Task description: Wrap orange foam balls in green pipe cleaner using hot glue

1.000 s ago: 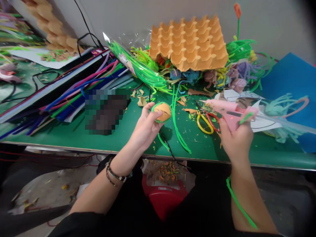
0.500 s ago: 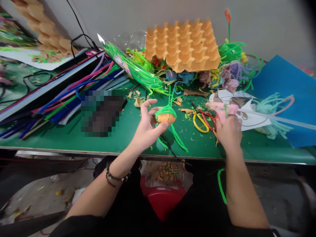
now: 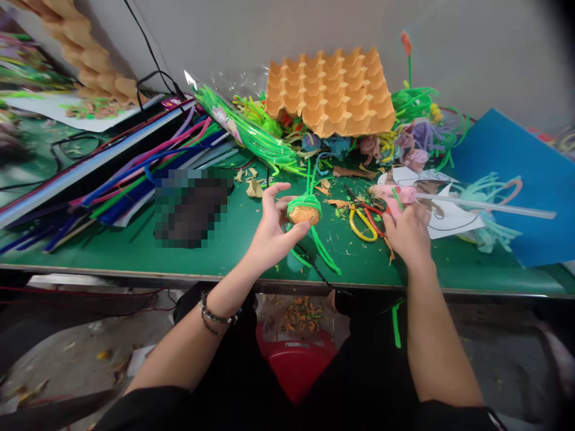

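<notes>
My left hand (image 3: 274, 230) holds a small tan piece (image 3: 304, 215) between thumb and fingers. Green pipe cleaner is wound round its upper part, with green stems sticking up and others hanging below. My right hand (image 3: 411, 230) is wrapped round the handle of a pink glue gun (image 3: 395, 194), whose nozzle points left. A long clear glue stick (image 3: 489, 205) juts out of its back to the right. Scissors with yellow and red handles (image 3: 365, 222) lie open on the table between my hands, close to the glue gun.
A cardboard egg tray (image 3: 330, 93) rests on coloured pipe-cleaner pieces at the back. Pipe cleaners (image 3: 148, 161) and a blurred dark object (image 3: 195, 209) lie left. On the right are a white paper cutout (image 3: 458, 224) and a blue sheet (image 3: 516, 179). A red bin (image 3: 299, 359) stands below the table.
My right hand and the glue gun have moved slightly left, towards the scissors. My left hand keeps its hold on the green-wound piece. The view has shifted a little.
</notes>
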